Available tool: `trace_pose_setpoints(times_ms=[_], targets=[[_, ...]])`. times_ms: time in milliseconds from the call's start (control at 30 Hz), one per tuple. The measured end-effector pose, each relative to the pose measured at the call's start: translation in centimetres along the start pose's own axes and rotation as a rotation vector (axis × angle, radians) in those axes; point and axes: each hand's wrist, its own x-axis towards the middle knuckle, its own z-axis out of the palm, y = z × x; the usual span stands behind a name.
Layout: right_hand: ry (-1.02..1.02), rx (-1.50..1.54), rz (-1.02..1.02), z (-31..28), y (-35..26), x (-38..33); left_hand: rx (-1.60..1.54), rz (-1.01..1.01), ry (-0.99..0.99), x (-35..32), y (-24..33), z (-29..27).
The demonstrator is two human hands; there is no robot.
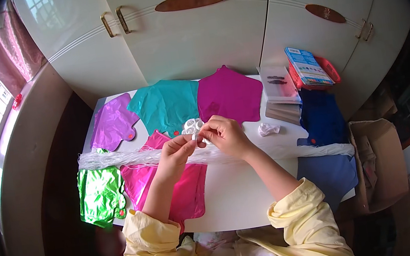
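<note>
Over the middle of the table, my left hand (173,152) and my right hand (224,135) meet with fingertips pinched together. Between them is a small white piece (195,136), mostly covered by the fingers; its exact kind is hard to make out. Just beyond lies a cluster of white ring-shaped pieces (192,124). Beneath my hands a long bundle of white strings (280,151) stretches across the table from left to right. Flat foil balloons surround it: pink (187,187), teal (165,104) and magenta (229,96).
More flat foil balloons lie at the left, purple (112,120) and green (101,193), and at the right, dark blue (324,117). A clear plastic box (279,84) and a red basket (331,71) stand back right. A crumpled white piece (268,129) and a cardboard box (383,161) are also right.
</note>
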Motion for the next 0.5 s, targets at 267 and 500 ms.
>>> trace_pose_setpoints(times_ms=[267,500], targets=[[-0.039,-0.116,-0.529,-0.9,-2.2,0.8,-0.005,-0.038,0.049,0.2,-0.4,-0.6],[-0.345,0.276,0.042,-1.2,-0.5,0.1,0.085,-0.076,-0.031,0.0,0.2,-0.6]])
